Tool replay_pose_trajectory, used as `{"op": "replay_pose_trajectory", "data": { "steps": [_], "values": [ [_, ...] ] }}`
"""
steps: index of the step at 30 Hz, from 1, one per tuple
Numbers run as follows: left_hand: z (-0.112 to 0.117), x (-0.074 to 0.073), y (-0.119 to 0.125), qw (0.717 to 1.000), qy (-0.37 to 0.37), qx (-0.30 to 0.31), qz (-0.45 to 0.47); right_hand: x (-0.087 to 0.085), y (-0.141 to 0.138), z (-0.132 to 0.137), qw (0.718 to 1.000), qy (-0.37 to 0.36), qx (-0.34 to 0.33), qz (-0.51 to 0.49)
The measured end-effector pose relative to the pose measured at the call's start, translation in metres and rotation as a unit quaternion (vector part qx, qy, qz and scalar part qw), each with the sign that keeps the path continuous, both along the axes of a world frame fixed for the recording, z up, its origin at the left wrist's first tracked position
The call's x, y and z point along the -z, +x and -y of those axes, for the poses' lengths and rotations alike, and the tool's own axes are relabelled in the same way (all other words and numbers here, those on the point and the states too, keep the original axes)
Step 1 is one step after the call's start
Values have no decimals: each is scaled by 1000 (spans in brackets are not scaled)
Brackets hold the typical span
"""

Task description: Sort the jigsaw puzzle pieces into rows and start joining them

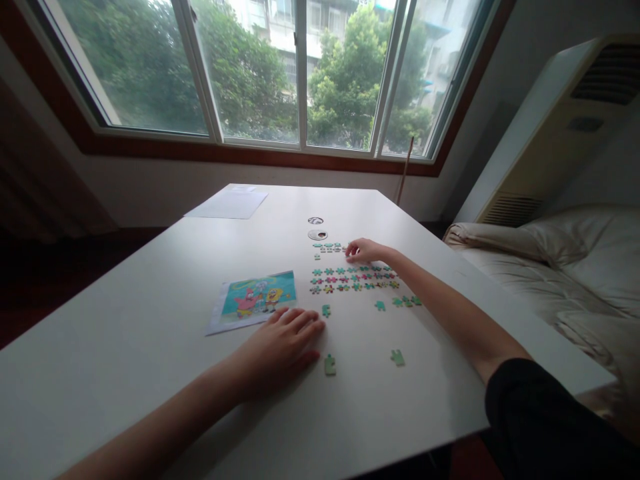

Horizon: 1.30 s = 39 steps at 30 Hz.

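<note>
My left hand lies on the white table with its fingers stretched out, beside a picture card of cartoon figures on a blue-green ground. Close to its fingertips is a green puzzle piece, and a pale green piece lies nearer me. My right hand reaches to the far group of small puzzle pieces, its fingers bent and pinched at a piece at the right end of the row. Several rows of green, pink and yellow pieces are spread below it.
Two round discs lie beyond the pieces. White paper rests at the table's far left. Loose pieces lie at the right. Past the table are a window, a tall air conditioner and a pale sofa.
</note>
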<state>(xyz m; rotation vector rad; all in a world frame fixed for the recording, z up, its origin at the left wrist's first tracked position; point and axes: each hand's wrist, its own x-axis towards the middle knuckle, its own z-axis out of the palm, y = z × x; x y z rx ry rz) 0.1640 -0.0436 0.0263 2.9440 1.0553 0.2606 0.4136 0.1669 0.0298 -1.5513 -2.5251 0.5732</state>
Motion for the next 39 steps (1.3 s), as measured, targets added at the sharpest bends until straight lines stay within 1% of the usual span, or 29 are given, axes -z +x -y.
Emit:
{"op": "replay_pose_trajectory", "data": {
  "steps": [7,15,19,24,29,32,34,37,39],
  "values": [
    [0,0,0,1000,-4,0,-11,-1,0,4,1000,-15,10,-7],
    [0,1,0,1000,-2,2,-7,-2,12,12,1000,2,11,-16],
    [-1,1,0,1000,4,8,-5,-1,18,10,1000,-5,21,-20],
    [0,0,0,1000,2,8,-4,0,17,5,998,-33,28,-34],
    [-1,0,0,1000,-3,4,-11,0,16,8,997,-27,25,-67],
    [0,0,0,1000,-2,2,-11,-5,21,20,996,-18,2,-91],
    [0,0,0,1000,-1,2,-10,-9,29,35,994,-17,-22,-108],
    [0,1,-1,1000,2,1,-8,-16,46,69,987,-40,-69,-136],
    [0,2,-1,1000,5,2,-6,-20,59,97,984,-72,-88,-138]
  ]
}}
